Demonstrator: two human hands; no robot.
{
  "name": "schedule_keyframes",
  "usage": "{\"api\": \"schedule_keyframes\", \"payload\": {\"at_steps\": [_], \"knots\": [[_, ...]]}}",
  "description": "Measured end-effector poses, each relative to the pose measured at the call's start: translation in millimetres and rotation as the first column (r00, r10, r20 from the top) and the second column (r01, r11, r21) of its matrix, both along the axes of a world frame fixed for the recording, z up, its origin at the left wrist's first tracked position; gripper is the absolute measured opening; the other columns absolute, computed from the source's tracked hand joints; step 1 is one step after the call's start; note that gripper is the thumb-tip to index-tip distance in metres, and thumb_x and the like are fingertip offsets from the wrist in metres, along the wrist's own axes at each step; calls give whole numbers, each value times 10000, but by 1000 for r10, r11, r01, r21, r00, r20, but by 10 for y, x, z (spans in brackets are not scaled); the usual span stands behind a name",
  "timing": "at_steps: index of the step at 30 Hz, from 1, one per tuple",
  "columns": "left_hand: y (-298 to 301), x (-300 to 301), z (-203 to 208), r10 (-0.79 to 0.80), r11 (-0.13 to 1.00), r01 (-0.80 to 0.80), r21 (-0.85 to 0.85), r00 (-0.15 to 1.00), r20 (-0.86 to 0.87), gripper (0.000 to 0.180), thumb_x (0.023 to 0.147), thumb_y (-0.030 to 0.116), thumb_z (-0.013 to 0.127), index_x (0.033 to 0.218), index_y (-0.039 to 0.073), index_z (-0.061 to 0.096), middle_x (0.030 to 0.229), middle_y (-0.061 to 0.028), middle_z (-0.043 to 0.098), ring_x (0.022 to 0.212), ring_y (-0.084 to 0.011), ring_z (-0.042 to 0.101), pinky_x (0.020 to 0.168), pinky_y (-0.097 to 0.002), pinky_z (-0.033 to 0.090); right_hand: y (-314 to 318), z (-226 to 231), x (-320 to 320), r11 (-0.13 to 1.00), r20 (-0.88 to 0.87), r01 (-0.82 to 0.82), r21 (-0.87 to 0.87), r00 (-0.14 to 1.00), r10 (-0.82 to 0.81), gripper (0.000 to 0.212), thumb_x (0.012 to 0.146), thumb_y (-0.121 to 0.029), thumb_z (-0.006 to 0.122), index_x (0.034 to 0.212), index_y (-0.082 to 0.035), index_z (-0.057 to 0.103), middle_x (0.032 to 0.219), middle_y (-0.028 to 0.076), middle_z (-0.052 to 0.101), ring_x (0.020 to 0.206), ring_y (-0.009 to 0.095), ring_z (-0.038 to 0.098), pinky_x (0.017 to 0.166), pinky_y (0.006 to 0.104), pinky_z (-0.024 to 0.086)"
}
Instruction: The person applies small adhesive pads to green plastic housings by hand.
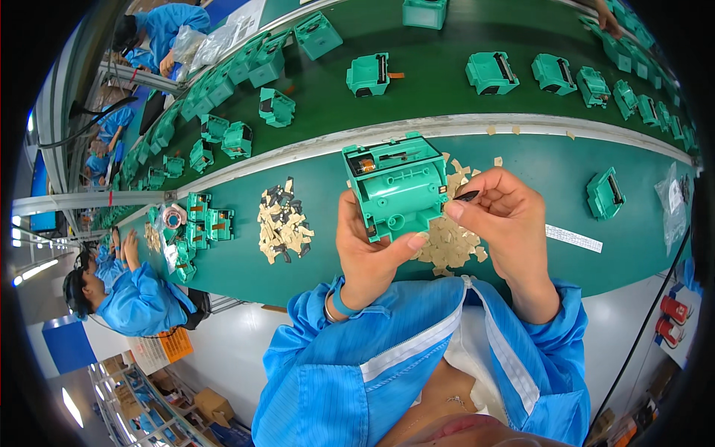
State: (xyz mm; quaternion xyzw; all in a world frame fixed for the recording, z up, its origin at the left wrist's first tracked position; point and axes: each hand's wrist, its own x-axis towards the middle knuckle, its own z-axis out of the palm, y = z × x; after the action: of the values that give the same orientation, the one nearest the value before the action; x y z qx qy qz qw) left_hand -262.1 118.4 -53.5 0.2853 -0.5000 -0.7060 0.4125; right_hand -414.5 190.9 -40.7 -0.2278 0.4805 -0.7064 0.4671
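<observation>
A green plastic housing (398,190) with a dark-rimmed opening at its top is raised above the bench in front of me. My left hand (372,249) grips it from the left and below, the thumb across its lower front. Between the thumb and fingertips of my right hand (503,220) is a small black part (467,196), close to the housing's right side. Behind the housing and right hand lies a pile of small beige pieces (454,246), partly hidden. Another pile, of mixed beige and black pieces (283,223), lies to the left.
Green housings (491,73) stand along the dark green conveyor (439,97) beyond a pale rail. Another housing (605,194), a white strip (573,238) and a clear bag (672,212) are on the right. Stacked housings (197,231) are left, near a co-worker (141,298).
</observation>
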Motion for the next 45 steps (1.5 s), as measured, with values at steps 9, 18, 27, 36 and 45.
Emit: {"api": "schedule_keyframes", "payload": {"at_steps": [9, 18, 27, 36, 45], "knots": [[34, -42, -1, -17, 999, 17, -49, 1000, -7, 562, 679, -51, 738, 1106, 28, 381, 1086, -103, 540, 992, -161, 564, 837, -294, 481, 23, 12, -30, 999, -80, 26, 28, 996, -24, 156, 759, 47, 674, 874, 24, 571, 813, 71, 632, 729, 88, 612, 649, 206, 499], [65, -20, -6, -4, 1000, 3, -6, 998, -61, 537, 705, -46, 707, 1125, 15, 377, 1068, -128, 562, 981, -202, 584, 815, -338, 506, 24, -4, -54, 1000, -96, 12, 20, 995, -10, 149, 756, 40, 680, 860, 19, 576, 799, 47, 623, 693, 75, 602, 601, 196, 480], [25, 16, -31, -30, 999, 33, 23, 993, -114, 501, 830, 183, 589, 1237, -44, 404, 1145, -170, 557, 977, -295, 609, 854, -467, 528, 118, -230, -218, 991, -17, 25, -130, 999, -27, 656, 627, -138, 813, 1199, -34, 508, 871, 49, 568, 730, 85, 538, 631, 211, 420], [71, -66, -76, -78, 970, 144, 198, 948, -309, 419, 832, 155, 600, 1178, -45, 473, 1072, -175, 599, 947, -261, 621, 819, -380, 539, -41, -114, -2, 941, -537, 128, -314, 793, -287, 146, 706, -25, 721, 802, -22, 610, 810, 80, 569, 766, 201, 520, 670, 289, 417], [112, -91, -302, -96, 753, 462, 468, 781, -617, 418, 896, 253, 532, 1226, 3, 472, 1121, -159, 589, 970, -245, 609, 817, -305, 534, -29, -137, 37, 948, -536, 133, -290, 798, -276, 114, 736, -29, 693, 775, -31, 586, 765, 62, 543, 716, 188, 497, 644, 289, 395]]}}
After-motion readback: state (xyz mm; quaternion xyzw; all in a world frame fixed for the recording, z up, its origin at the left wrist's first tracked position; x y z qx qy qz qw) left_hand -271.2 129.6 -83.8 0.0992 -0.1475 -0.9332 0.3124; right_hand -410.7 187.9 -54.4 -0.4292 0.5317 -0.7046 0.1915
